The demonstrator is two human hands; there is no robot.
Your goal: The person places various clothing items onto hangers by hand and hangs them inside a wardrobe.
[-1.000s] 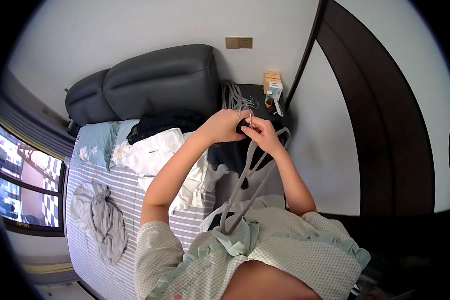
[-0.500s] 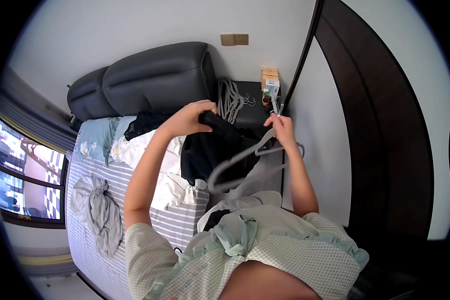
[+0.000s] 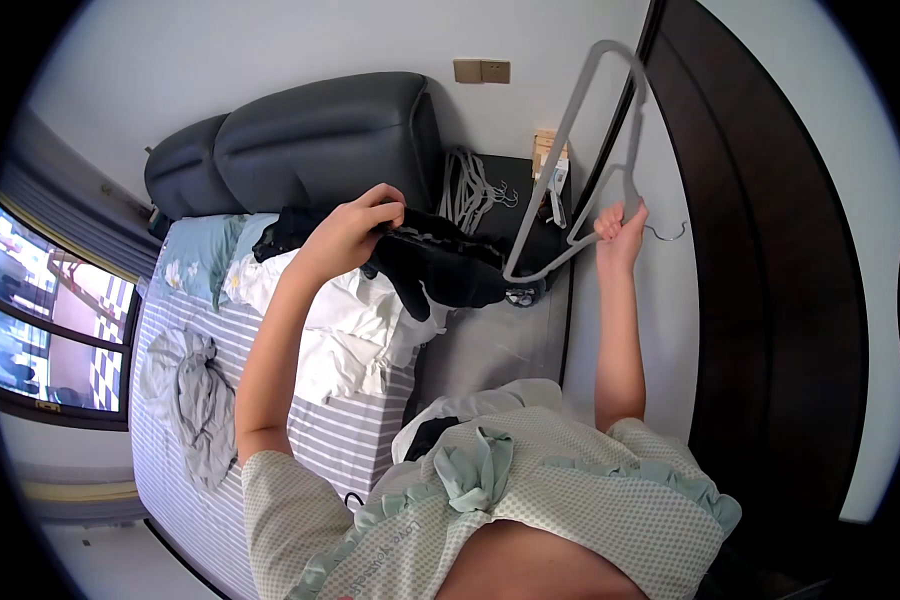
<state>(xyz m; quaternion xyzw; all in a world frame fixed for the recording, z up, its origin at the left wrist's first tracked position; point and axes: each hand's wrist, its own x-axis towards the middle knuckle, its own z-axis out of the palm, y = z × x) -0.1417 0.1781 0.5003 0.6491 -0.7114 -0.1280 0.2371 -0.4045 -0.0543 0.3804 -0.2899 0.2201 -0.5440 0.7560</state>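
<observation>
My left hand (image 3: 345,232) is closed on one edge of a dark garment (image 3: 440,262), which hangs stretched to the right above the bedside. Its exact kind is hard to make out. In my right hand (image 3: 620,235) is a grey clothes hanger (image 3: 555,150), gripped near its neck. The hanger is tilted, with its metal hook pointing right and its long bar facing the garment. One lower corner of the hanger overlaps the right end of the garment; whether it sits inside the cloth I cannot tell.
Several grey hangers (image 3: 463,195) lie on the dark nightstand (image 3: 500,172), with small boxes (image 3: 547,150) behind. White clothes (image 3: 345,345) and a crumpled grey cloth (image 3: 195,400) lie on the striped bed (image 3: 270,405). A dark-framed wardrobe door (image 3: 770,240) stands at the right.
My right hand has moved up and right, swinging the hanger from low in front of me to raised and tilted. My left hand has shifted left, and the garment is now stretched sideways.
</observation>
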